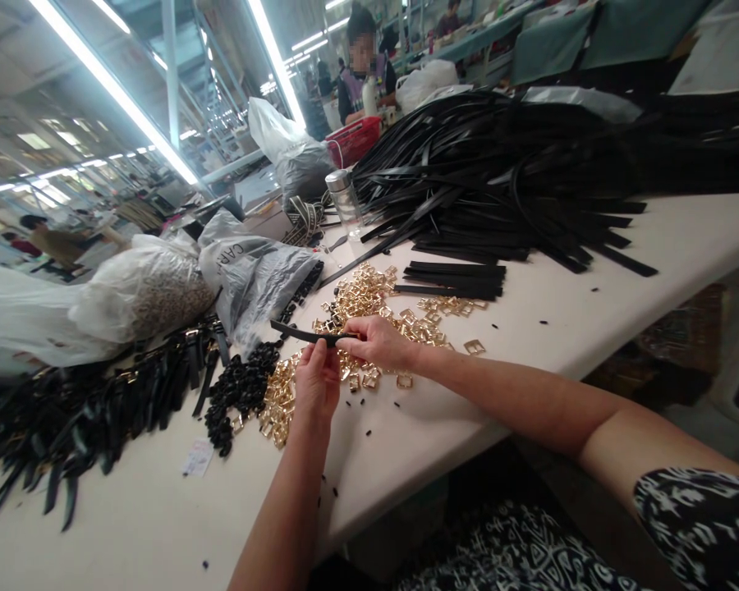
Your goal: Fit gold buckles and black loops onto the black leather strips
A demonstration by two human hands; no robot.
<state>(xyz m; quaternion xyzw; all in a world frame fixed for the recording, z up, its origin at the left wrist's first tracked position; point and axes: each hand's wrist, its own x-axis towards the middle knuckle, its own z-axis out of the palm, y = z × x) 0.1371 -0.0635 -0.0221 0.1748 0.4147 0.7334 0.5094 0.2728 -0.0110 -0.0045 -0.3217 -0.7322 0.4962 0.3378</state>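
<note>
A short black strap (pixel 299 332) is held between my two hands above the table, its free end pointing left. My left hand (pixel 318 379) pinches it from below near the middle. Fingers of my right hand (pixel 374 343) are closed on its right end, where a bit of gold shows, too small to make out. Beneath and around my hands lies a pile of gold buckles (pixel 364 291). Small black loops (pixel 240 390) are heaped left of my left hand. Beyond my right hand rests a stack of short black straps (pixel 456 279).
Long black straps (pixel 468 164) cover the back right of the white table (pixel 400 460). A clear bottle (pixel 345 205) stands mid-back. Plastic bags (pixel 141 287) and finished-looking straps with buckles (pixel 98 402) lie left. A person (pixel 363 74) sits beyond a red basket (pixel 354 141).
</note>
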